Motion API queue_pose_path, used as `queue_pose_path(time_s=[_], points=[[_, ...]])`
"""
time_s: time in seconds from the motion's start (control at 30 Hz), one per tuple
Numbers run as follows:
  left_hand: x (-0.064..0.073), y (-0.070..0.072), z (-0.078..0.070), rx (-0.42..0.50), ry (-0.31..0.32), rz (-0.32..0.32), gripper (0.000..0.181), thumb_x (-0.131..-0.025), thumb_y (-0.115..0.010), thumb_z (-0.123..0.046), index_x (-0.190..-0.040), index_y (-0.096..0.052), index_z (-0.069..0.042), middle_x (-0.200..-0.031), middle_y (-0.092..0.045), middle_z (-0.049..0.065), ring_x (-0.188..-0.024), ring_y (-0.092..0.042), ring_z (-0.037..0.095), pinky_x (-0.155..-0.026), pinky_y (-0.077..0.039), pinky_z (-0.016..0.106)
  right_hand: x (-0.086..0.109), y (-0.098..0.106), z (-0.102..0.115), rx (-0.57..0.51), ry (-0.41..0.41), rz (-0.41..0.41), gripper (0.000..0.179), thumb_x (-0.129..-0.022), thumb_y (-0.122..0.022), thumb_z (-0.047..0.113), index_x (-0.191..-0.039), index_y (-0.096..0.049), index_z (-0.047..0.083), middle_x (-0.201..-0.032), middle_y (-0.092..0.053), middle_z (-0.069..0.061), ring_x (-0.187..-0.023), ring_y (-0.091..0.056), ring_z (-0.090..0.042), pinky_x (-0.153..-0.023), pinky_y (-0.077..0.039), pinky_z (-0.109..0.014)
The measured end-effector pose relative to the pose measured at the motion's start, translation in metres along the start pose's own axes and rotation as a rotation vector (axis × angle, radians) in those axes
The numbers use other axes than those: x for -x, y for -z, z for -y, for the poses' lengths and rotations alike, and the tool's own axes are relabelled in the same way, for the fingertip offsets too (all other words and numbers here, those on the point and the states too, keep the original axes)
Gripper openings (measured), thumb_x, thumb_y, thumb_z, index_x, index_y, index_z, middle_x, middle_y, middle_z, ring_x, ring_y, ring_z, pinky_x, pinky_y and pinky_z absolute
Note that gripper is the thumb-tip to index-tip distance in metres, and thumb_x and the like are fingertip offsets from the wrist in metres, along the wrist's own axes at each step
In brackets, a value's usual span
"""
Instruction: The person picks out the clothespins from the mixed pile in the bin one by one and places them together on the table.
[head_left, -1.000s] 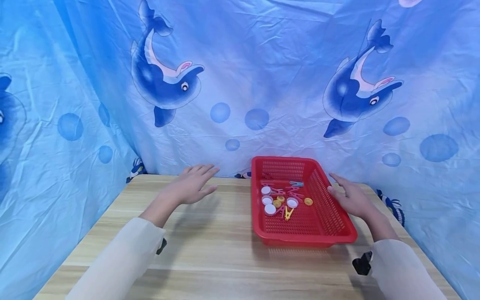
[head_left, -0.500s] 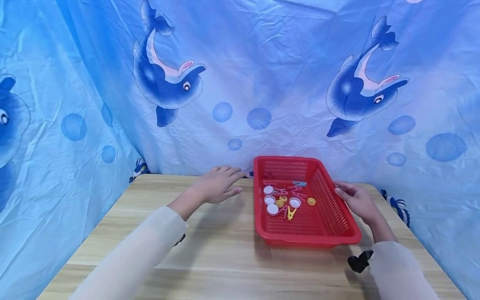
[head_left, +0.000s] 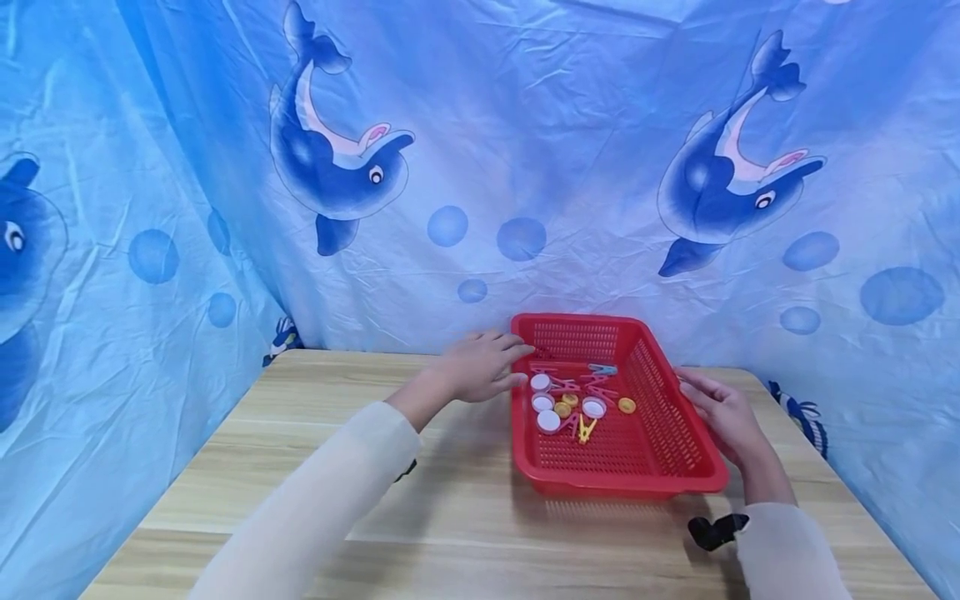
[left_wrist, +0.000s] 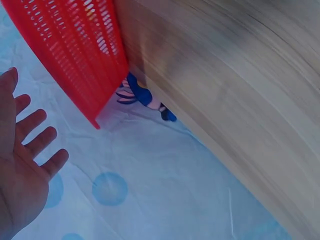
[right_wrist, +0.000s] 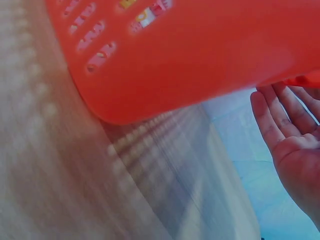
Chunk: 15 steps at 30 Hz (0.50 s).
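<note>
Red basket sits between the two hands on the wood table. Left hand is at the rim on its side, fingers loose and spread, nothing grasped. Right hand is at the opposite rim from outside, fingers nearly straight, tips under the lip; no clenched grip visible, can't tell if they take any load. Status, my read: basket handling is at the very start. Done: a hand at each side, every small piece I can see inside. Left: a real hold on either side; contents untouched. Those lie nearer the left hand: white caps, pink pegs, a yellow peg, with a blue peg and one yellow cap further toward the right hand. View differences: head view has the left fingertips looking as if they meet the rim; left wrist view shows a gap to the perforated wall, plus the table's back edge with printed cloth beyond. Right wrist view alone gets the rim's underside and the fingertips tucked there; contents only peek through the holes.
</note>
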<state>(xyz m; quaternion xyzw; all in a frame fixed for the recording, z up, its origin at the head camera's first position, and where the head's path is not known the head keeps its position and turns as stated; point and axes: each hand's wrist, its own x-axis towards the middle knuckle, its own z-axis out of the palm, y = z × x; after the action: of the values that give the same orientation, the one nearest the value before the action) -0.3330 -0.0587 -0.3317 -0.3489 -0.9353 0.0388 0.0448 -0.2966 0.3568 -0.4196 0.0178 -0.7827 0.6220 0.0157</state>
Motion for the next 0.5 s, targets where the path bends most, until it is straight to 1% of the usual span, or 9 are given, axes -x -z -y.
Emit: queue_pose_path(time_s=[0.1,0.2,0.33,0.4,0.5], points=[[-0.008,0.000,-0.006,0.047,0.014,0.001,0.064,-0.103,-0.048,-0.057,-0.159,-0.040,-0.027,-0.160,-0.042,0.001,-0.150,-0.033,0.026,-0.122,-0.027,0.050,0.000,0.000,-0.001,-0.035,-0.014,-0.001,0.074,-0.099,-0.063,0.046,-0.159,-0.037,0.013,-0.116,-0.062,0.023,-0.099,-0.071,-0.003,-0.083,-0.060,-0.035],[-0.015,-0.004,-0.011,0.079,0.008,0.000,0.063,-0.102,-0.050,-0.056,-0.157,-0.042,-0.026,-0.158,-0.044,0.001,-0.149,-0.034,0.025,-0.122,-0.027,0.049,0.001,0.000,-0.003,-0.087,-0.029,-0.001,0.074,-0.098,-0.065,0.044,-0.159,-0.037,0.013,-0.114,-0.065,0.024,-0.098,-0.072,-0.004,-0.081,-0.060,-0.034],[-0.026,-0.010,-0.017,0.075,-0.020,-0.004,0.061,-0.103,-0.052,-0.055,-0.155,-0.046,-0.026,-0.156,-0.047,0.000,-0.147,-0.037,0.023,-0.122,-0.026,0.048,0.002,0.000,-0.006,-0.172,-0.048,0.003,0.074,-0.097,-0.067,0.041,-0.159,-0.037,0.015,-0.113,-0.068,0.023,-0.097,-0.072,-0.006,-0.080,-0.060,-0.035],[-0.031,-0.013,-0.020,0.079,-0.029,-0.005,0.060,-0.102,-0.054,-0.054,-0.154,-0.048,-0.025,-0.154,-0.048,0.000,-0.145,-0.038,0.022,-0.122,-0.028,0.048,0.003,0.000,-0.007,-0.205,-0.048,0.005,0.072,-0.098,-0.067,0.040,-0.159,-0.038,0.017,-0.114,-0.068,0.023,-0.097,-0.073,-0.007,-0.079,-0.061,-0.036],[-0.041,-0.014,-0.027,0.080,-0.029,0.014,0.060,-0.100,-0.058,-0.055,-0.152,-0.051,-0.025,-0.153,-0.050,0.000,-0.143,-0.040,0.021,-0.120,-0.030,0.048,0.004,0.001,-0.006,-0.242,-0.045,0.006,0.071,-0.098,-0.067,0.038,-0.159,-0.038,0.017,-0.115,-0.069,0.022,-0.097,-0.073,-0.007,-0.078,-0.061,-0.036]])
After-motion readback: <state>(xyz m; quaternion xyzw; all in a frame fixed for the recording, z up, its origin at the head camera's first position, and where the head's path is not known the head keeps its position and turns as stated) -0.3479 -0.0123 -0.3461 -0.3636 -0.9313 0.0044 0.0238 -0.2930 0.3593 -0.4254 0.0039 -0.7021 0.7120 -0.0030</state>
